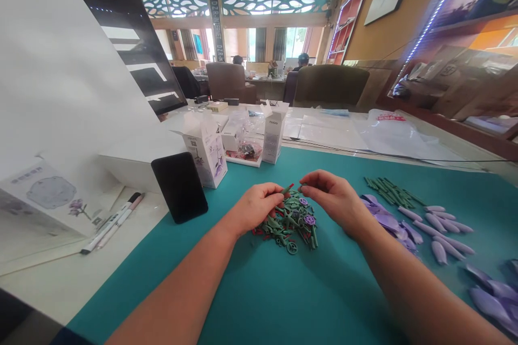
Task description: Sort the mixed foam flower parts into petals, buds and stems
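My left hand (pixel 259 206) pinches a thin green stem piece with a red tip (pixel 288 189). Close by on the right, the fingertips of my right hand (pixel 334 198) are pressed together on a small dark greenish piece (pixel 302 185), too small to name. Both hands hover over a heap of small plastic parts (pixel 289 221), mostly green with some red and purple among them. Spoked wheel-like pieces show in the heap, purple ones (pixel 309 220) and a green one (pixel 292 248). My left hand hides part of the heap's far left side.
Green stems (pixel 390 191), purple petals (pixel 384 218) and lilac pods (pixel 445 226) lie sorted on the teal mat (pixel 267 302) to the right. A black tablet (pixel 179 187), open boxes (pixel 205 151) and markers (pixel 117 222) stand or lie left and behind. Two people sit far back.
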Available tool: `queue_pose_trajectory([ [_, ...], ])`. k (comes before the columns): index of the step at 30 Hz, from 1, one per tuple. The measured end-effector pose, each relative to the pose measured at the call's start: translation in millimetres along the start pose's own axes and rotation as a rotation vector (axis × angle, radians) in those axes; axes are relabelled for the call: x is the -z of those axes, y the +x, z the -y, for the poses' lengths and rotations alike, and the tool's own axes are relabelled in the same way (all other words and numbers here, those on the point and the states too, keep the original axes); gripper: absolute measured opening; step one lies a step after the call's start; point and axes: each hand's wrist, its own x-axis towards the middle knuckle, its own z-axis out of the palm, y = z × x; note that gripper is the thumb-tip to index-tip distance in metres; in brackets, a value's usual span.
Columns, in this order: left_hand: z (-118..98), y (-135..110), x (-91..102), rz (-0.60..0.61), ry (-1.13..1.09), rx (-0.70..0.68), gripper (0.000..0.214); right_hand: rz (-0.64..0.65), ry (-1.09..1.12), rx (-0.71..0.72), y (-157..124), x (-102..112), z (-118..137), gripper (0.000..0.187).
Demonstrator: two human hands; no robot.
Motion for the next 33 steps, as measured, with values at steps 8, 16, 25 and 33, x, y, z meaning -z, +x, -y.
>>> queue_pose_trajectory([
  [8, -0.9, -1.5, -1.3, 0.028, 0.027, -0.08, 0.032, -0.009, 0.147, -0.006, -0.4, 4.6, 2.5, 0.026],
  [16, -6.5, -5.5, -1.1, 0.028, 0.078, -0.081, 0.031, -0.005, 0.189, -0.006, -2.3, 1.2, 5.1, 0.027],
  [25, -5.7, -7.0, -0.7, 0.051, 0.094, -0.083, 0.033, 0.003, 0.191, 0.019, -2.7, -0.8, 6.3, 0.027],
  [33, -6.5, -7.0, -1.1, 0.028, 0.134, -0.092, 0.034, 0.009, 0.147, 0.047, -1.2, -1.2, 3.6, 0.025],
])
